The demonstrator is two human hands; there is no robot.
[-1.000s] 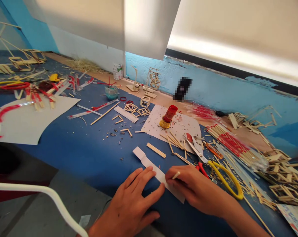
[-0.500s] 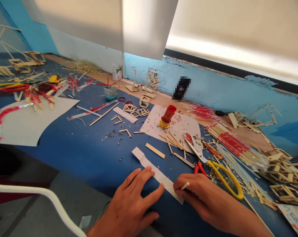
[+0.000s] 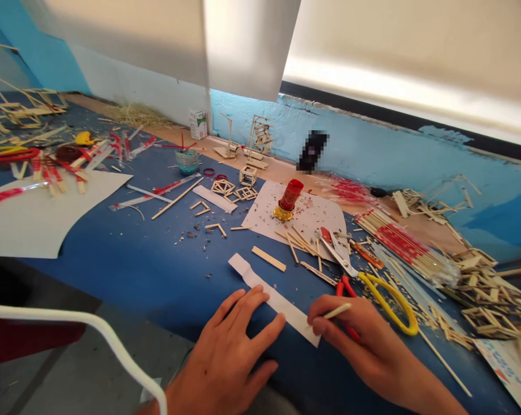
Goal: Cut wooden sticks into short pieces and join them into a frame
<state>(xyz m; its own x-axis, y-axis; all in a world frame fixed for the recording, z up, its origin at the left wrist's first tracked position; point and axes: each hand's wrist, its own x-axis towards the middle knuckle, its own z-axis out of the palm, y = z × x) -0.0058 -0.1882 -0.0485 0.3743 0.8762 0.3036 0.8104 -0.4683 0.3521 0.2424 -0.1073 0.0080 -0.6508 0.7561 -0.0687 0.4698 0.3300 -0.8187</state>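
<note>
A white paper strip point(image 3: 282, 302) lies slantwise on the blue table, its far end slightly curled. My left hand point(image 3: 238, 337) rests with fingers spread, the fingertips pressing on the strip's near-left edge. At the strip's near end, my right hand point(image 3: 351, 328) pinches a short thin wooden stick point(image 3: 337, 311) between thumb and fingers; its lower tip is hidden by the fingers. Just beyond the strip lie a few short sticks side by side point(image 3: 269, 259). Scissors with yellow handles point(image 3: 388, 302) and a red-handled tool point(image 3: 344, 285) lie right beside my right hand.
A red cylinder on a gold base point(image 3: 290, 200) stands on a littered white sheet point(image 3: 260, 216). Stick frames point(image 3: 223, 187) and a glass jar point(image 3: 187, 161) sit farther back. Bundled sticks point(image 3: 399, 239) and a stick pile point(image 3: 494, 294) crowd the right. A white curved tube point(image 3: 100, 334) crosses the lower left.
My right hand has turned and lifted slightly, so more of the stick shows and it lies more level. My left hand stays on the paper strip. The whole view has shifted slightly.
</note>
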